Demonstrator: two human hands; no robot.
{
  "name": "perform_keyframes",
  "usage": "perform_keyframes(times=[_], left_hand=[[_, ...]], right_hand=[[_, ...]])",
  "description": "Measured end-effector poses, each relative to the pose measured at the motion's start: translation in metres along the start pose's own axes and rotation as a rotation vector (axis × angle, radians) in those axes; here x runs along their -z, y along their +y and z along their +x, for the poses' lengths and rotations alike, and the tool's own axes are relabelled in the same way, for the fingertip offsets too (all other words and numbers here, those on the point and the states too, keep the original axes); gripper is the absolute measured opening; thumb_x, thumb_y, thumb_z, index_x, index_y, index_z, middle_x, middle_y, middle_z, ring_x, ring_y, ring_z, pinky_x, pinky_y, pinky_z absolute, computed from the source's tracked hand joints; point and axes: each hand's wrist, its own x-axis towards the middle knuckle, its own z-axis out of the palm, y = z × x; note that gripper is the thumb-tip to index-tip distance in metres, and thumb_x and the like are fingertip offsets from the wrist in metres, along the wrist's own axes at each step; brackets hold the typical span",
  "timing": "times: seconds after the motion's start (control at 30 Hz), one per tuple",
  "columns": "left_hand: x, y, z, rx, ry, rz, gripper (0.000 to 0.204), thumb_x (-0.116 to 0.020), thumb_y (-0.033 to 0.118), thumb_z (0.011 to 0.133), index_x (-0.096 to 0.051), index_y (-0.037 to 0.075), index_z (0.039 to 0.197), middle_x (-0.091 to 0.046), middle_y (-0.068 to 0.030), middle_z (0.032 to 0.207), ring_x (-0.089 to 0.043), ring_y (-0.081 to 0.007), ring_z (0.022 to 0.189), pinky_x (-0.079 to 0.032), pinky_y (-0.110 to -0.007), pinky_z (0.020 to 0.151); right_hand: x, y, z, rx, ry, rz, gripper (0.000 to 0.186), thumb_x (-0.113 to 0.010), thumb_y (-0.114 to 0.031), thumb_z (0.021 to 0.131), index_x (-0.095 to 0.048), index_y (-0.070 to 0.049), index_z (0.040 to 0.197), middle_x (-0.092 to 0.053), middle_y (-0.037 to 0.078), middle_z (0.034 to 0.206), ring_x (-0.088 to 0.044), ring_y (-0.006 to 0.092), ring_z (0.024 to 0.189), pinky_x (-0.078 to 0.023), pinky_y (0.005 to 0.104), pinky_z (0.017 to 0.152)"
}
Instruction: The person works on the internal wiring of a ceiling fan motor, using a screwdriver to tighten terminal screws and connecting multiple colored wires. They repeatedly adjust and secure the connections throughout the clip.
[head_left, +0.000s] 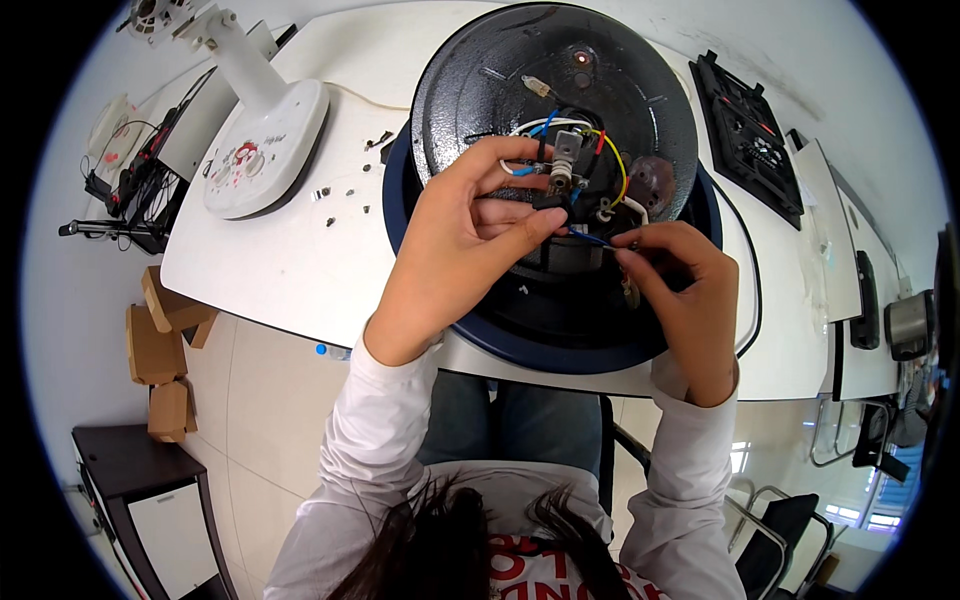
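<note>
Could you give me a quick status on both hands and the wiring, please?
Left hand pinching the metal terminal. Right hand pinching the blue wire. Round black base underneath. Nothing blocking.

we see three brown cardboard boxes [160,350] stacked on the floor, left of the table; red-pink label [243,160] on the white fan base.

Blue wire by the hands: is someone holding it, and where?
Yes. The right hand pinches the thin blue wire near its free end with its fingers; the left hand grips the small black part it leads to.
</note>
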Motion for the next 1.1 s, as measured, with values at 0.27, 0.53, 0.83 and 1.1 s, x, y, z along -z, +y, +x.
perform_keyframes(times=[0.27,0.53,0.83,1.1], left_hand=[[-0.002,0.004,0.0,0.008,-0.007,-0.045,0.042,-0.066,-0.006,0.084,-0.049,-0.003,0.122,-0.065,-0.0145,0.114,-0.069,-0.0162,0.09,-0.053,-0.021,0.073],[0.0,0.006,0.0,0.001,-0.024,-0.06,0.046,-0.066,-0.004,0.085,-0.048,-0.003,0.126,-0.061,-0.0179,0.116,-0.069,-0.0197,0.09,-0.055,-0.025,0.078],[0.0,0.005,-0.001,0.016,-0.059,-0.062,0.046,-0.067,-0.003,0.085,-0.048,-0.003,0.126,-0.063,-0.0181,0.113,-0.07,-0.0195,0.087,-0.055,-0.024,0.073],[0.001,0.008,-0.001,0.028,-0.118,-0.039,0.047,-0.065,-0.004,0.085,-0.047,-0.003,0.128,-0.063,-0.0204,0.116,-0.07,-0.0216,0.087,-0.055,-0.024,0.074]], right_hand=[[0.018,0.004,-0.012,-0.032,-0.046,0.087,0.012,-0.071,0.002,0.08,-0.07,0.0,0.092,-0.07,0.006,0.085,-0.063,0.0095,0.07,-0.048,0.0205,0.064],[0.013,-0.005,-0.026,0.019,-0.139,-0.07,0.019,-0.073,0.003,0.074,-0.072,-0.005,0.092,-0.069,0.008,0.082,-0.063,0.014,0.067,-0.048,0.0236,0.06],[0.004,-0.006,-0.008,0.189,-0.162,-0.16,0.022,-0.067,0.007,0.077,-0.07,-0.002,0.097,-0.069,0.006,0.084,-0.063,0.0125,0.074,-0.045,0.0229,0.063],[0.028,-0.001,0.018,0.128,-0.152,-0.295,0.014,-0.065,0.0,0.082,-0.069,-0.004,0.095,-0.069,0.009,0.085,-0.064,0.0219,0.071,-0.048,0.0302,0.063]])
